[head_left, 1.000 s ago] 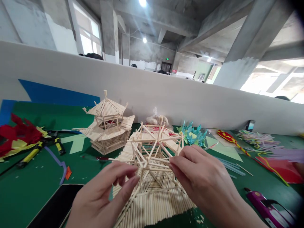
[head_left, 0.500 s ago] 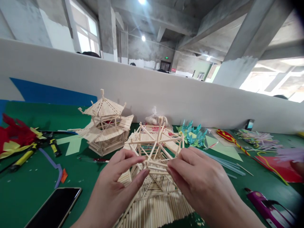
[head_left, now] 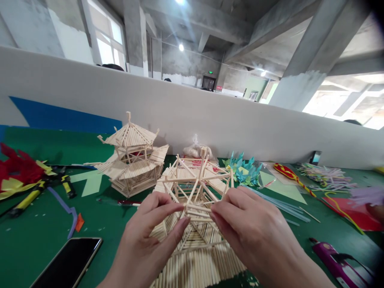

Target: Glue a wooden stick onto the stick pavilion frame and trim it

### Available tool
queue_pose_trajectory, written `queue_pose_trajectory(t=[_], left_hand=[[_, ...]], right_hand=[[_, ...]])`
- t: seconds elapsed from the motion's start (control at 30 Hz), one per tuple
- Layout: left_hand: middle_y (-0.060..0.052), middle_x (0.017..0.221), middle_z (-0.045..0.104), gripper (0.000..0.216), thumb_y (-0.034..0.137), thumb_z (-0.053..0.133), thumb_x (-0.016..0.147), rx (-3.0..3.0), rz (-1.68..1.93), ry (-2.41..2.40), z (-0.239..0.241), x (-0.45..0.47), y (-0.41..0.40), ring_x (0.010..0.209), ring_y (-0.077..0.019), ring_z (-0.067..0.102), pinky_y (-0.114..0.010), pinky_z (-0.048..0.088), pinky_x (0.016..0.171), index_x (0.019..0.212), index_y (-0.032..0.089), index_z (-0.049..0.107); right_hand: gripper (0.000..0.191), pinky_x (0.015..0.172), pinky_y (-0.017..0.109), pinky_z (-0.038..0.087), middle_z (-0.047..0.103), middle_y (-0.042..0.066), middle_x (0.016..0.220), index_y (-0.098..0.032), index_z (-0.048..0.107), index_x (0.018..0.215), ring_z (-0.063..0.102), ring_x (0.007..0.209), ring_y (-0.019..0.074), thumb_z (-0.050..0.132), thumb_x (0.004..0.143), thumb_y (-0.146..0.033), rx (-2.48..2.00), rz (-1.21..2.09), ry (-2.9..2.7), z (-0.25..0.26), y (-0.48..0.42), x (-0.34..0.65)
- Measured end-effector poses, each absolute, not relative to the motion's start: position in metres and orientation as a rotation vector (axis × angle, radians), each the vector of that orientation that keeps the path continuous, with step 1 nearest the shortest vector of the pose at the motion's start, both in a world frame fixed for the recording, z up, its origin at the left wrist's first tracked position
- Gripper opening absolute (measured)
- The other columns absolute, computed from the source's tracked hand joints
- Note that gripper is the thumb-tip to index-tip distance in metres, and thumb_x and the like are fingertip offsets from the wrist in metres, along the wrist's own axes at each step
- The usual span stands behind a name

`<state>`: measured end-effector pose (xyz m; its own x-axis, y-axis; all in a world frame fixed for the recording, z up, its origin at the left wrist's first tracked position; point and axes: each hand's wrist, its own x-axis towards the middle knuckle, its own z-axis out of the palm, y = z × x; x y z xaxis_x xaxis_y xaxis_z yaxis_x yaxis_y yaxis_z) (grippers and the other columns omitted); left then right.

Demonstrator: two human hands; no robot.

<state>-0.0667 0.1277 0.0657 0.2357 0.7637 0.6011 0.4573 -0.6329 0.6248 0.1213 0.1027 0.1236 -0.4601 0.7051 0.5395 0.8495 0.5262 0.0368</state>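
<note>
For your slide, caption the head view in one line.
Both hands, left hand and right hand, pinch the stick roof frame beside a finished pagoda model.

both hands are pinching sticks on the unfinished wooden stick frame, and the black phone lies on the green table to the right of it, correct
Not quite. The head view shows the black phone left of the unfinished wooden stick frame, not right. Both the left hand and right hand do pinch its sticks, above the green table.
</note>
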Motion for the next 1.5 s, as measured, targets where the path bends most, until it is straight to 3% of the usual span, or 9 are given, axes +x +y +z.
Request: queue_pose_trajectory(t=[0.73,0.9,1.03,1.23,1.37,1.5], left_hand=[[0.002,0.087,0.047,0.022,0.017,0.058,0.079,2.144,1.339,1.066,0.065,-0.067,0.126,0.080,-0.0112,0.052,-0.019,0.046,0.063,0.096,0.030,0.056],[0.002,0.091,0.050,0.018,0.024,0.060,0.078,2.132,1.335,1.152,0.064,-0.068,0.125,0.082,-0.0120,0.053,-0.019,0.047,0.066,0.094,0.029,0.056],[-0.001,0.095,0.051,0.022,0.028,0.062,0.075,2.310,1.428,1.279,0.074,-0.072,0.125,0.084,-0.0152,0.052,-0.024,0.046,0.068,0.096,0.024,0.055],[-0.007,0.098,0.052,0.024,0.013,0.056,0.077,2.979,1.281,1.084,0.100,-0.062,0.133,0.090,-0.0251,0.046,-0.040,0.039,0.072,0.100,0.019,0.055],[-0.007,0.090,0.057,0.013,0.015,0.047,0.082,3.086,1.210,1.005,0.108,-0.051,0.135,0.086,-0.0269,0.045,-0.041,0.033,0.067,0.089,0.018,0.058],[-0.004,0.075,0.057,0.017,0.016,0.044,0.085,3.090,1.111,1.006,0.107,-0.049,0.136,0.080,-0.0249,0.044,-0.040,0.028,0.068,0.081,0.020,0.059]], right_hand=[[0.024,0.050,0.027,0.028,0.050,0.001,0.059,-0.016,0.055,0.059,0.044,0.057,0.0141,0.051,0.083,-0.015,-1.260,-0.460,-2.324,0.126,0.104,0.121],[0.022,0.050,0.027,0.028,0.049,0.001,0.059,-0.016,0.055,0.059,0.042,0.056,0.0137,0.052,0.081,-0.014,-1.259,-0.478,-2.324,0.126,0.104,0.121],[0.021,0.050,0.026,0.028,0.050,0.001,0.061,-0.016,0.054,0.060,0.043,0.057,0.0140,0.053,0.081,-0.013,-1.280,-0.445,-2.329,0.127,0.102,0.121],[0.019,0.051,0.027,0.029,0.050,0.001,0.063,-0.017,0.053,0.063,0.044,0.059,0.0148,0.051,0.082,-0.013,-1.318,-0.437,-2.353,0.129,0.101,0.121],[0.020,0.051,0.028,0.029,0.050,0.002,0.063,-0.017,0.052,0.063,0.044,0.060,0.0154,0.052,0.082,-0.013,-1.308,-0.469,-2.354,0.128,0.102,0.120],[0.020,0.051,0.028,0.031,0.051,0.001,0.063,-0.017,0.053,0.063,0.044,0.060,0.0151,0.052,0.082,-0.013,-1.289,-0.467,-2.362,0.131,0.100,0.120]])
